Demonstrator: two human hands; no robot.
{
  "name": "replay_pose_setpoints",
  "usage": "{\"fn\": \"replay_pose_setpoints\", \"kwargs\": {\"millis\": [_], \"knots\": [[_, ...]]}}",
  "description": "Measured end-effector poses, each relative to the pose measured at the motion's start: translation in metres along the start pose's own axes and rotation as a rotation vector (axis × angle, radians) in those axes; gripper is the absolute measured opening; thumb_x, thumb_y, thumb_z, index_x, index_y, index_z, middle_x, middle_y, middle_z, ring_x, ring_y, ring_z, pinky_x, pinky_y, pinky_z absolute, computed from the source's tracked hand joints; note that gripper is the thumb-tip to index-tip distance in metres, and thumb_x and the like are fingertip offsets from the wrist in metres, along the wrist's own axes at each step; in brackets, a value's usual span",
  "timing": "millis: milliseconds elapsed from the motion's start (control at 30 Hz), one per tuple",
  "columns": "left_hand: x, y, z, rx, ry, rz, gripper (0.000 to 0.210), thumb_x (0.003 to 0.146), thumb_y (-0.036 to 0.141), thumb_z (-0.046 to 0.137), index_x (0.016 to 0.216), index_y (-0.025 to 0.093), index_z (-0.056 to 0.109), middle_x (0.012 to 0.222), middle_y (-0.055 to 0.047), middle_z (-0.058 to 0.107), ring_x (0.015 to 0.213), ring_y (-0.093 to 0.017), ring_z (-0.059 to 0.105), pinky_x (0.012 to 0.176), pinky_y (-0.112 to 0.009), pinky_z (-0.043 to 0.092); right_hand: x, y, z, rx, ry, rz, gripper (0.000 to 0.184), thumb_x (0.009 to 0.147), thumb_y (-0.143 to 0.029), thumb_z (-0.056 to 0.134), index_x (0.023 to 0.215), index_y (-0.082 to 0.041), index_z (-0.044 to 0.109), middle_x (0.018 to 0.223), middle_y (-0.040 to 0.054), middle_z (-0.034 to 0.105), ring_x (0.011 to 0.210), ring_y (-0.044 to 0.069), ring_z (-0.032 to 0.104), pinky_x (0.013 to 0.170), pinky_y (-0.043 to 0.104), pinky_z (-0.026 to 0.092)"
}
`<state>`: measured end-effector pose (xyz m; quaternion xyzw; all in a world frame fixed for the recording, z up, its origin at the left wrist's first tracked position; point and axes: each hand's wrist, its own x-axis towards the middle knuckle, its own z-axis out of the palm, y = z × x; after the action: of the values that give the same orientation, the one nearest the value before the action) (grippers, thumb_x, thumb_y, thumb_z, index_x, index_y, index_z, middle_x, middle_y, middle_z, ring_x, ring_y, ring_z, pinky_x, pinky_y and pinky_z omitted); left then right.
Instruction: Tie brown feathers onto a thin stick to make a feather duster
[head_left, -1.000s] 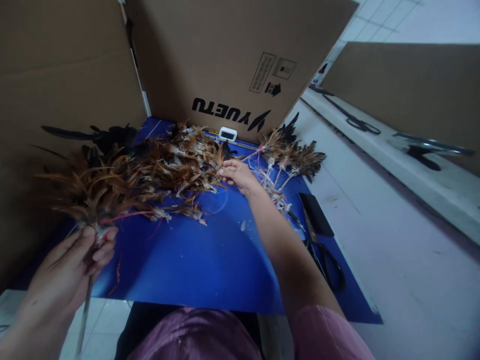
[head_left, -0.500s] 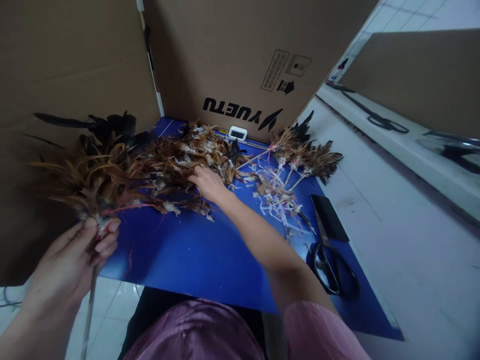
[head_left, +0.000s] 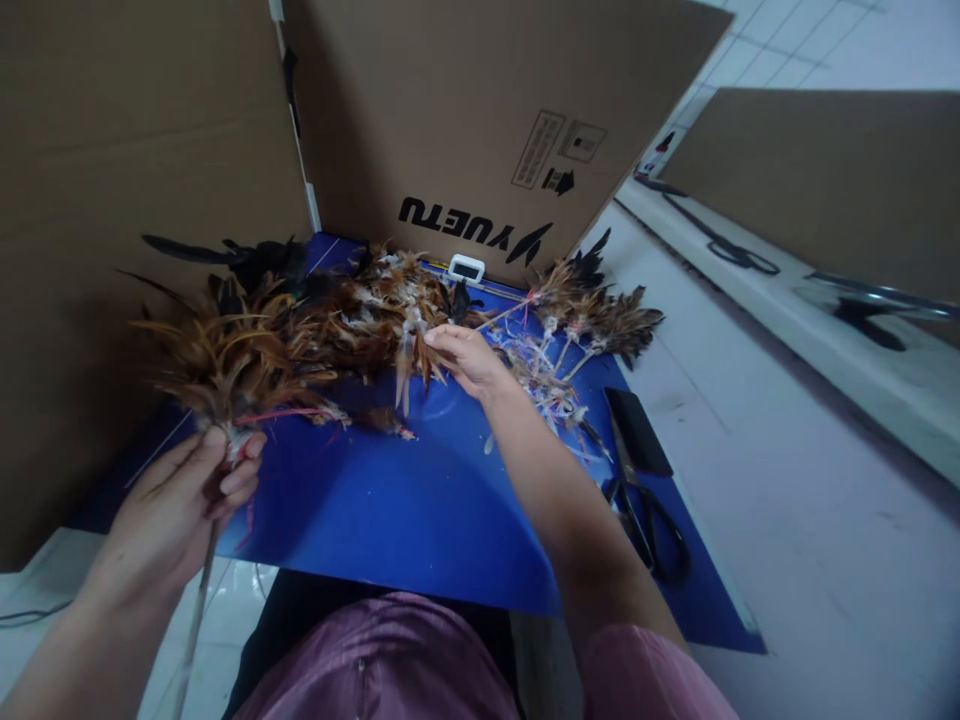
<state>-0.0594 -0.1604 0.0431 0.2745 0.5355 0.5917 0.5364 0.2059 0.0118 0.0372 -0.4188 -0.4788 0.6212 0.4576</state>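
Note:
My left hand (head_left: 199,490) is closed around the stick of a feather duster (head_left: 232,360), just under its brown and black feathers. Red string shows at the binding and trails to the right. My right hand (head_left: 469,360) pinches a small bunch of brown feathers (head_left: 405,365) with a pale fluffy end, at the front edge of a heap of loose feathers (head_left: 367,320). Several small feather dusters (head_left: 592,310) lie at the back right of the blue table mat (head_left: 405,520). Feather scraps and pale string ends (head_left: 555,390) lie in front of them.
Cardboard panels (head_left: 420,110) stand behind and to the left of the mat. A white digital timer (head_left: 466,268) sits against the back panel. At the right lie black-handled scissors (head_left: 649,520) beside a black flat case (head_left: 639,430). A white ledge (head_left: 772,290) holds more tools further right.
My right hand has drawn back to the right from the heap, now with a feather bunch in its fingers. The duster in my left hand appears slightly further right as the view shifts.

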Motion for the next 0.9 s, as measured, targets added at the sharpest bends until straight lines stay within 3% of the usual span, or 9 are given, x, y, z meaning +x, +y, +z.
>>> {"fn": "replay_pose_setpoints", "kwargs": {"millis": [133, 300, 433, 533, 600, 733, 800, 900], "knots": [[0.001, -0.004, 0.005, 0.002, -0.036, -0.026, 0.026, 0.074, 0.032, 0.076, 0.074, 0.013, 0.057, 0.072, -0.002, 0.058, 0.048, -0.004, 0.039, 0.038, -0.013, 0.033, -0.013, -0.003, -0.013, 0.100, -0.020, 0.079, 0.018, 0.063, -0.018, 0.071, 0.072, -0.018, 0.055, 0.069, 0.0010, 0.070, 0.066, 0.016, 0.068, 0.063, 0.028, 0.054], [0.003, -0.009, 0.008, 0.010, -0.071, -0.056, 0.024, 0.076, 0.032, 0.073, 0.074, 0.013, 0.059, 0.068, -0.001, 0.055, 0.048, -0.005, 0.038, 0.037, -0.013, 0.032, -0.023, -0.007, -0.026, 0.018, 0.038, 0.051, 0.033, 0.061, -0.016, 0.072, 0.092, -0.019, 0.063, 0.066, -0.0029, 0.068, 0.058, 0.012, 0.064, 0.060, 0.027, 0.054], [0.005, -0.014, 0.015, -0.018, -0.104, -0.087, 0.022, 0.079, 0.030, 0.072, 0.074, 0.012, 0.060, 0.069, -0.002, 0.055, 0.047, -0.004, 0.038, 0.036, -0.012, 0.029, -0.032, -0.016, -0.033, -0.281, 0.183, -0.196, 0.021, 0.065, -0.024, 0.075, 0.083, -0.017, 0.070, 0.062, -0.0027, 0.063, 0.056, 0.010, 0.056, 0.059, 0.026, 0.049], [0.008, -0.019, 0.020, -0.004, -0.151, -0.097, 0.025, 0.082, 0.034, 0.068, 0.074, 0.012, 0.061, 0.063, -0.001, 0.051, 0.046, -0.003, 0.035, 0.036, -0.012, 0.026, -0.038, -0.025, -0.038, -0.514, 0.190, -0.327, 0.019, 0.069, -0.029, 0.074, 0.082, -0.016, 0.073, 0.071, 0.0014, 0.068, 0.061, 0.012, 0.058, 0.062, 0.029, 0.049], [0.009, -0.022, 0.022, 0.028, -0.170, -0.107, 0.029, 0.084, 0.038, 0.065, 0.073, 0.012, 0.060, 0.057, 0.002, 0.046, 0.045, -0.004, 0.034, 0.036, -0.012, 0.025, -0.041, -0.029, -0.040, -0.663, 0.182, -0.399, 0.015, 0.072, -0.027, 0.071, 0.082, -0.017, 0.074, 0.076, 0.0034, 0.069, 0.066, 0.015, 0.061, 0.067, 0.032, 0.050], [0.011, -0.027, 0.025, 0.076, -0.192, -0.146, 0.034, 0.085, 0.044, 0.062, 0.075, 0.012, 0.060, 0.053, 0.004, 0.041, 0.043, -0.004, 0.032, 0.036, -0.011, 0.022, -0.049, -0.035, -0.038, -0.901, 0.286, -0.640, 0.010, 0.075, -0.018, 0.065, 0.080, -0.018, 0.074, 0.086, 0.0055, 0.070, 0.081, 0.019, 0.065, 0.078, 0.036, 0.051], [0.011, -0.028, 0.026, 0.083, -0.201, -0.157, 0.035, 0.084, 0.045, 0.062, 0.075, 0.012, 0.060, 0.053, 0.004, 0.040, 0.043, -0.004, 0.031, 0.036, -0.012, 0.021, -0.052, -0.039, -0.036, -0.881, 0.324, -0.685, 0.012, 0.078, -0.020, 0.064, 0.084, -0.019, 0.074, 0.088, 0.0054, 0.070, 0.082, 0.019, 0.065, 0.078, 0.035, 0.051], [0.011, -0.029, 0.027, 0.090, -0.213, -0.160, 0.036, 0.083, 0.046, 0.063, 0.076, 0.012, 0.060, 0.054, 0.004, 0.041, 0.044, -0.004, 0.032, 0.037, -0.012, 0.021, -0.056, -0.044, -0.038, -0.867, 0.282, -0.624, 0.017, 0.076, -0.020, 0.065, 0.091, -0.020, 0.073, 0.087, 0.0040, 0.071, 0.076, 0.018, 0.065, 0.074, 0.034, 0.052]]}}
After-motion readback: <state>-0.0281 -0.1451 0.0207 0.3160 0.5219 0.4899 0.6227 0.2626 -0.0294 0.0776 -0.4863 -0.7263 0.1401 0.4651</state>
